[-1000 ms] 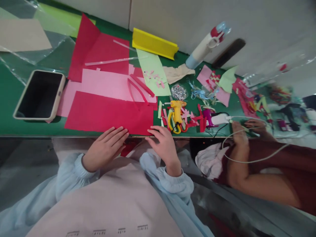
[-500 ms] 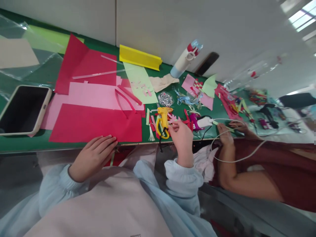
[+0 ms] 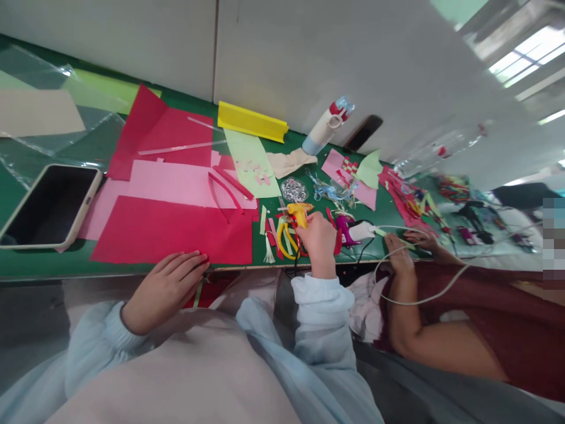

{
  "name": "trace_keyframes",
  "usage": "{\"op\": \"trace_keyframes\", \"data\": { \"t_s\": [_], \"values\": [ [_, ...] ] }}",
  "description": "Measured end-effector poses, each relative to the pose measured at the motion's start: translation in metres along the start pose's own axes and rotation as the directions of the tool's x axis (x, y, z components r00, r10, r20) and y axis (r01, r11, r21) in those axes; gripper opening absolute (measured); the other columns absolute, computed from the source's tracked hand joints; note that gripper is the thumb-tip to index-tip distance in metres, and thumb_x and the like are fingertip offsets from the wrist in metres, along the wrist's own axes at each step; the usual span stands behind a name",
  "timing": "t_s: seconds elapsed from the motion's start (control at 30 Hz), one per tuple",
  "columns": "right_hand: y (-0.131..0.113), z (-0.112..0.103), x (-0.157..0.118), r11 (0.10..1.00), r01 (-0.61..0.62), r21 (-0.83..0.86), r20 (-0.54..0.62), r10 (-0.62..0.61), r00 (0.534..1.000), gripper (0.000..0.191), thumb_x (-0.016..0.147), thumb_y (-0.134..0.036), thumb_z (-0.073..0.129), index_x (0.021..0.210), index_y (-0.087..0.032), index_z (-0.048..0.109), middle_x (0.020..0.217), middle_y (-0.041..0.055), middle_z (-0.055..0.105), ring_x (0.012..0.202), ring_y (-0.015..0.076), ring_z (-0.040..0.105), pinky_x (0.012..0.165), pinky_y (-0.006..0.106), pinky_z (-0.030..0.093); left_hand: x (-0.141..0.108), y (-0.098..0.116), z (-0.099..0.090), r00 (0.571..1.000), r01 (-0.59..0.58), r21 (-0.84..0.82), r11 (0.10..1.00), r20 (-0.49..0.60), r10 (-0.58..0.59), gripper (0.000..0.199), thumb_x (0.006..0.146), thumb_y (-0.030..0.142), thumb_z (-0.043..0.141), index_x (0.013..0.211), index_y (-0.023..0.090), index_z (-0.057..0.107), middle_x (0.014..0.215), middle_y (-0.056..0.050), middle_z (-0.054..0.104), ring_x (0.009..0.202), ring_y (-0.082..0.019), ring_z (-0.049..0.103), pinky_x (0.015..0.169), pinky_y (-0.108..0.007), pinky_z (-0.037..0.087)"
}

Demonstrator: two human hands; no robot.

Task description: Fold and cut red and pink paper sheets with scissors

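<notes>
My left hand (image 3: pixel 170 288) rests with its fingers flat at the front edge of a red sheet (image 3: pixel 176 232). My right hand (image 3: pixel 320 237) has its fingers wrapped round the yellow glue gun (image 3: pixel 299 213); the palm hides part of the tool. Yellow-handled scissors (image 3: pixel 285 244) lie just left of that hand, beside small paper strips and a white tassel (image 3: pixel 269 250). Behind the glue gun is a round dish of small beads (image 3: pixel 293 189). Two curved red strips (image 3: pixel 227 191) lie on the pink sheet (image 3: pixel 176 179).
A phone (image 3: pixel 50 203) lies at the left, below clear plastic film. A folded yellow card (image 3: pixel 251 121) and a bottle (image 3: pixel 324 129) stand by the wall. At the right, a person's hands (image 3: pixel 399 253) are near a white cable (image 3: pixel 424 303) and purple device (image 3: pixel 346 231).
My right hand has moved from beside the glue gun onto it and closed round it. The view has shifted slightly; my left hand stays at the red sheet.
</notes>
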State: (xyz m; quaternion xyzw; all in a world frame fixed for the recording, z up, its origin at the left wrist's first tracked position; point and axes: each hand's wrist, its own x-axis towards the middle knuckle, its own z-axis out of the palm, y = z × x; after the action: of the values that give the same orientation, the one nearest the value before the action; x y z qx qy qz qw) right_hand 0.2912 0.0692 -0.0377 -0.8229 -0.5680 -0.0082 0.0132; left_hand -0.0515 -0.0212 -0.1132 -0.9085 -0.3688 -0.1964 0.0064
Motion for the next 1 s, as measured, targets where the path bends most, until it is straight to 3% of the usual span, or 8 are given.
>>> {"op": "trace_keyframes", "data": {
  "t_s": [0.17,0.27,0.4,0.47,0.57,0.73,1.0],
  "values": [
    [0.023,0.005,0.019,1.000,-0.011,0.000,0.000,0.011,1.000,0.025,0.085,-0.030,0.068,0.103,-0.014,0.062,0.103,0.0131,0.072,0.096,0.0272,0.069,0.075,0.031,0.046,0.001,-0.001,-0.001,0.999,-0.047,0.052,0.998,-0.010,0.048,0.036,0.094,0.015,0.049,0.127,0.013,0.063,0.131,-0.012,0.066,0.119,-0.028,0.062,0.103,-0.044,0.044],
    [0.029,0.004,0.017,1.000,0.021,0.002,0.027,-0.021,0.999,0.020,0.086,-0.026,0.067,0.103,-0.015,0.063,0.104,0.0125,0.072,0.099,0.0261,0.068,0.077,0.030,0.045,0.001,-0.001,-0.001,0.999,-0.043,0.049,0.998,0.002,0.043,0.036,0.094,0.015,0.048,0.127,0.013,0.063,0.131,-0.012,0.066,0.118,-0.027,0.062,0.103,-0.044,0.044],
    [0.023,0.002,-0.005,0.998,0.059,0.023,0.051,-0.060,0.997,0.021,0.091,-0.035,0.062,0.102,-0.017,0.064,0.103,0.0108,0.072,0.100,0.0243,0.068,0.079,0.030,0.046,0.001,-0.001,0.000,1.000,-0.025,0.033,0.999,0.008,0.024,0.035,0.095,0.017,0.047,0.126,0.017,0.064,0.132,-0.010,0.066,0.118,-0.027,0.062,0.103,-0.044,0.045],
    [0.017,0.004,-0.017,0.996,0.077,0.036,0.127,-0.081,0.989,0.026,0.090,-0.040,0.064,0.102,-0.017,0.062,0.097,0.0084,0.073,0.095,0.0237,0.070,0.076,0.029,0.047,0.002,0.000,-0.001,1.000,-0.021,0.033,0.999,0.000,0.021,0.035,0.095,0.017,0.047,0.125,0.017,0.065,0.131,-0.010,0.067,0.118,-0.027,0.063,0.102,-0.044,0.046],
    [0.009,0.007,-0.028,0.992,0.128,-0.020,0.185,-0.122,0.975,0.033,0.087,-0.036,0.069,0.108,-0.014,0.059,0.101,0.0115,0.072,0.096,0.0266,0.070,0.074,0.030,0.048,0.004,0.001,-0.002,1.000,-0.006,0.028,1.000,-0.007,0.006,0.036,0.094,0.016,0.046,0.124,0.018,0.066,0.130,-0.010,0.067,0.116,-0.027,0.064,0.101,-0.044,0.047],
    [0.004,0.003,-0.025,0.990,0.134,-0.045,0.245,-0.119,0.962,0.043,0.084,-0.021,0.067,0.121,-0.008,0.050,0.101,0.0158,0.072,0.096,0.0292,0.071,0.074,0.031,0.049,0.002,0.001,-0.002,1.000,0.007,0.015,1.000,0.023,-0.007,0.038,0.094,0.016,0.045,0.126,0.019,0.065,0.133,-0.010,0.066,0.119,-0.027,0.063,0.103,-0.045,0.047],
    [0.011,-0.005,-0.024,0.981,0.189,-0.040,0.312,-0.168,0.935,0.054,0.079,-0.020,0.066,0.128,-0.007,0.045,0.106,0.0184,0.070,0.094,0.0323,0.070,0.072,0.032,0.048,-0.005,0.001,0.001,0.999,0.022,-0.042,0.999,0.024,-0.021,0.042,0.094,0.017,0.048,0.134,0.019,0.059,0.139,-0.011,0.062,0.127,-0.028,0.058,0.110,-0.048,0.043]
  ]
}}
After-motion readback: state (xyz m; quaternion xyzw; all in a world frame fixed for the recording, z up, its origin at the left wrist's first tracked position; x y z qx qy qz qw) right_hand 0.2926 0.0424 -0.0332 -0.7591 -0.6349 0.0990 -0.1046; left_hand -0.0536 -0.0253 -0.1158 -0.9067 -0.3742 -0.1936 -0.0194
